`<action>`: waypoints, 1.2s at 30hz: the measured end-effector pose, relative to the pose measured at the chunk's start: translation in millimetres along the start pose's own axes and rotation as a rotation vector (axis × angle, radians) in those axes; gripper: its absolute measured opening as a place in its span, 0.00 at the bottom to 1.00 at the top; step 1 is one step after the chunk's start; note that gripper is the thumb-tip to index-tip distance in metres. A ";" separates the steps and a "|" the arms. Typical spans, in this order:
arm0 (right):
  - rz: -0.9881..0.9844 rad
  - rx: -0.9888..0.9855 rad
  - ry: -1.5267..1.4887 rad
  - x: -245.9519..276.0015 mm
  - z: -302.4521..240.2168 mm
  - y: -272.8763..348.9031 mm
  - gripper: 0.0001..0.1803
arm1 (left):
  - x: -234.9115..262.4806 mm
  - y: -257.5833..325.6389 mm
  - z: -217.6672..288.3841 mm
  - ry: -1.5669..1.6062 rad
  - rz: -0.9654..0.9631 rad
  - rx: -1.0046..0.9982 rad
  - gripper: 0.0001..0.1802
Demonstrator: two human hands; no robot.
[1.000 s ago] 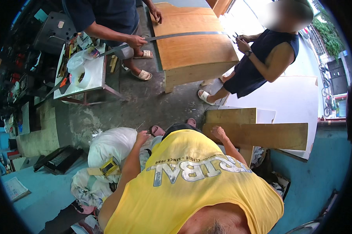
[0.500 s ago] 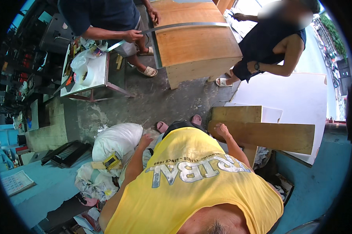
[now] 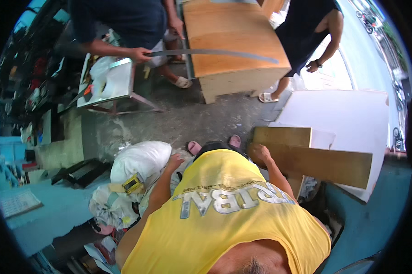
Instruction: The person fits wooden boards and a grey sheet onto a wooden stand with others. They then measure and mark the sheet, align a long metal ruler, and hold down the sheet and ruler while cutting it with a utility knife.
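1. We steady a long wooden board [image 3: 320, 165] on edge, right hand [image 3: 260, 153] with fingers laid flat on its left end.
2. Left hand [image 3: 174, 160] rests on a white sack [image 3: 139, 160], fingers loosely curled.
3. Shifting the board likely needs a firmer grip.

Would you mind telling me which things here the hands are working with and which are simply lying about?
In hand:
- right hand on the brown wooden board
- left hand on the white sack

Lying about:
- yellow tape measure
- white panel
- metal stand
- plywood box, where two other people stand
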State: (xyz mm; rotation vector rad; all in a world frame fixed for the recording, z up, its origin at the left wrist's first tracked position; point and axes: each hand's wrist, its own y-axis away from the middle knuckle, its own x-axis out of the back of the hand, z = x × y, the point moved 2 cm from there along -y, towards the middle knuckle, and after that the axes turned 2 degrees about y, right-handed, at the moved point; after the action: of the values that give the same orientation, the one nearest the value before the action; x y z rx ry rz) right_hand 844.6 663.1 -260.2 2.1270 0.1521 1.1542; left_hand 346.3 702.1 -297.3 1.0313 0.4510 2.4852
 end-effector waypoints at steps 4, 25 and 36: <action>-0.046 0.136 0.088 -4.0 -17.0 -5.5 0.20 | 10.0 6.2 6.6 -0.077 0.110 0.072 0.20; 0.006 0.049 0.058 -3.9 -8.7 -8.8 0.19 | 10.9 -2.4 27.4 0.122 -0.003 0.189 0.25; 0.024 0.078 0.002 3.0 -21.2 -7.1 0.19 | 14.6 -4.9 25.1 0.147 -0.022 0.192 0.26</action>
State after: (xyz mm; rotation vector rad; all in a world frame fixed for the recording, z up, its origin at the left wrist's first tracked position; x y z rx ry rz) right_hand 831.5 680.7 -255.1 2.2012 0.1748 1.1819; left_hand 356.4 716.8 -273.9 0.9104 0.7550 2.5459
